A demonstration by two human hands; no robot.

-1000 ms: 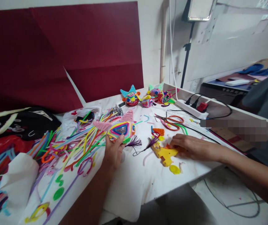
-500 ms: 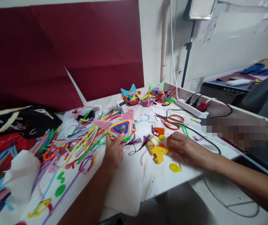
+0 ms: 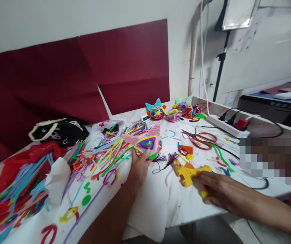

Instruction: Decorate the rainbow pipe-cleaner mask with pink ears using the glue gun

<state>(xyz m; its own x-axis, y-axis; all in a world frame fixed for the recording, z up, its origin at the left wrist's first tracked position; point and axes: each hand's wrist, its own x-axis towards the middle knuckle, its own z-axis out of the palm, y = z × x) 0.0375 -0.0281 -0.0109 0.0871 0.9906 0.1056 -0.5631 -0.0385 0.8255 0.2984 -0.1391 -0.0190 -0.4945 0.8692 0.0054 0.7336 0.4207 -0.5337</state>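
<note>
Your left hand is up off the cloth-covered table, fingers and thumb pinched on the near edge of the pipe-cleaner face. The face sits just on the far side of your palm, a coiled piece of blue, yellow, pink and red with a pink ear poking up behind it.

Over on the right, your right hand is closed over the grip of the yellow glue gun. The gun's body runs out from under your fingers to the left and away from you, its nozzle aimed toward the purple tassel. (A bit of yellow shows under your fingers at the near edge, though that hand is a little blurred.) Gun and face are near each other but apart, with the tassel between them.

Left of the face is a loose pile of pipe cleaners, spilling toward a red plastic bag and a black bag. Beyond the gun lie orange-handled scissors, and farther right a white power strip with plugs in it. At the far edge, against the maroon paper, stand several finished figures.
</note>
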